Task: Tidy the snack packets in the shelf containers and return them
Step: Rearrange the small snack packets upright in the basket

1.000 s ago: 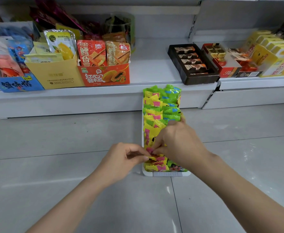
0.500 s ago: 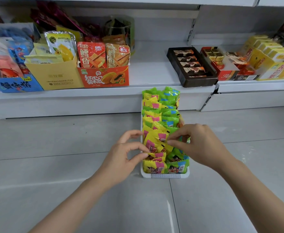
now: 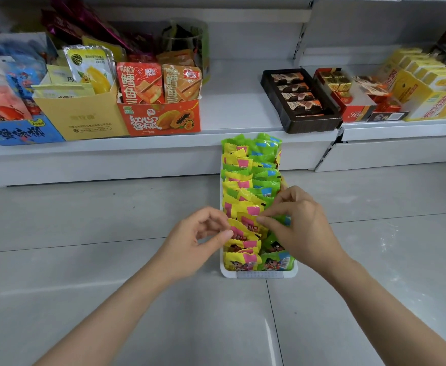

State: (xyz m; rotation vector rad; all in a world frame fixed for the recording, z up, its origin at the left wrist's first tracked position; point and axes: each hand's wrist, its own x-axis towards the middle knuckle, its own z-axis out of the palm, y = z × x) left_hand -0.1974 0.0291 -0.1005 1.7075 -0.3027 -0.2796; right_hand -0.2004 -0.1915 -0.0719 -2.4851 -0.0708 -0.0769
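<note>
Straightening yellow packet (image 3: 245, 228) near front of white tray (image 3: 258, 274) on floor, below shelf (image 3: 232, 107). Left hand (image 3: 192, 244) and right hand (image 3: 299, 228) both pinching its edges. Rows mostly upright; returning tray to shelf not yet done.

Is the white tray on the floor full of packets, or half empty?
Full. Yellow and green packets fill the white tray in two rows from end to end.

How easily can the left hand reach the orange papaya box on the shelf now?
Probably not at once: the left hand is pinching a yellow packet in the white tray. Once freed, nothing blocks the papaya box.
</note>
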